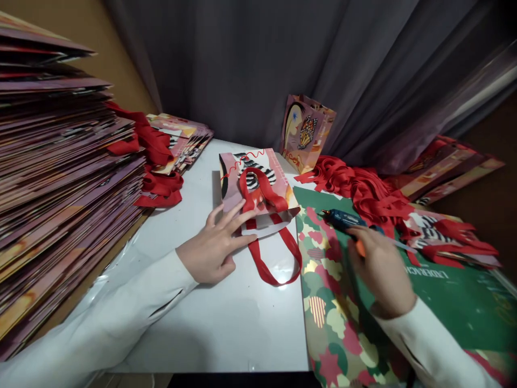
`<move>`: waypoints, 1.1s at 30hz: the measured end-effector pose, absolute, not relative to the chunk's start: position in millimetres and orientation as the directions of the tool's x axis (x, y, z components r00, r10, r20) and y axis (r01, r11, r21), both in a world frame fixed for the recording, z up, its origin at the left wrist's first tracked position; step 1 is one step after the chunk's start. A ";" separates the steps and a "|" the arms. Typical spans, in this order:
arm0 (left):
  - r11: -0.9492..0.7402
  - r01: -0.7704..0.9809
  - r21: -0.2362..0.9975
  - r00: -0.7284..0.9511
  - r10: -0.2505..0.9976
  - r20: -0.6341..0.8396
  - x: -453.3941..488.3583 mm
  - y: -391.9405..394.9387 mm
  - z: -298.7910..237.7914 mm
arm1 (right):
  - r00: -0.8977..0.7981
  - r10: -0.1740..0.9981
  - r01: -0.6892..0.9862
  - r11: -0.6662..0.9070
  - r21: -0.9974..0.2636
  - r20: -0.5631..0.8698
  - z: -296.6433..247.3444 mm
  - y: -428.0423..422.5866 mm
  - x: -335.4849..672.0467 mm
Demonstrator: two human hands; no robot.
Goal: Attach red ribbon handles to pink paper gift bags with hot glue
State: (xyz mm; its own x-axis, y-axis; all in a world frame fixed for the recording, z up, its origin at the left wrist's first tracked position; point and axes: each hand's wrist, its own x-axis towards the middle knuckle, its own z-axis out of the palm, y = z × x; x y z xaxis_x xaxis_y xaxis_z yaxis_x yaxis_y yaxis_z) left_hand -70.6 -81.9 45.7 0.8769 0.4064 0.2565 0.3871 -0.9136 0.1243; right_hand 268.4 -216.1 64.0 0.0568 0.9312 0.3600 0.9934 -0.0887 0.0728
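Note:
A patterned paper gift bag [226, 195] with a zebra-striped print lies on the white table. Red ribbon handles [270, 276] loop over it and out past its mouth toward me. My left hand [218, 242] rests with spread fingers at the bag's near left edge, fingertips touching the bag and ribbon. To the right, my right hand [382, 269] is wrapped round a dark blue glue gun [343, 218] with an orange trigger. Its nozzle points left toward the bag. The right hand is slightly blurred, and part of the glue gun is hidden under it.
A tall stack of folded bags [60, 178] rises at the left. Red ribbons [161, 188] lie beside it. At the back stands an open bag [307, 132]. A heap of red ribbons [355, 180] lies right, by a green sheet [436, 307]. Grey curtain [234, 64] hangs behind.

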 end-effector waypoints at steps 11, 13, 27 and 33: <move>-0.906 0.408 0.114 0.872 0.424 0.246 -69.0 -83.8 47.3 | -0.357 0.912 0.911 0.388 -0.143 0.202 24.9 -195.8 180.4; -0.903 0.415 0.111 0.865 0.430 0.261 -68.1 -84.1 45.6 | -0.345 0.915 0.912 0.380 -0.156 0.209 26.0 -196.7 179.2; -0.862 0.507 0.013 0.756 0.451 0.474 -51.1 -83.1 35.2 | -0.199 0.945 0.902 0.280 -0.327 0.261 53.1 -187.9 185.4; -0.840 0.542 0.025 0.707 0.472 0.527 -48.3 -83.0 35.0 | 0.098 0.987 0.947 -0.053 -0.317 0.129 58.2 -162.5 207.6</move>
State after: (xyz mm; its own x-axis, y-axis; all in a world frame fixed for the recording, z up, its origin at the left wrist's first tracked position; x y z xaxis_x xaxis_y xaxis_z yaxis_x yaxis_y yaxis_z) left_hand -48.3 -83.0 35.0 0.7070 0.4717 0.5269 0.5418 -0.8401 0.0253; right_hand 207.6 -162.5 58.2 0.0982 0.9868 0.1290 0.9469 -0.0528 -0.3172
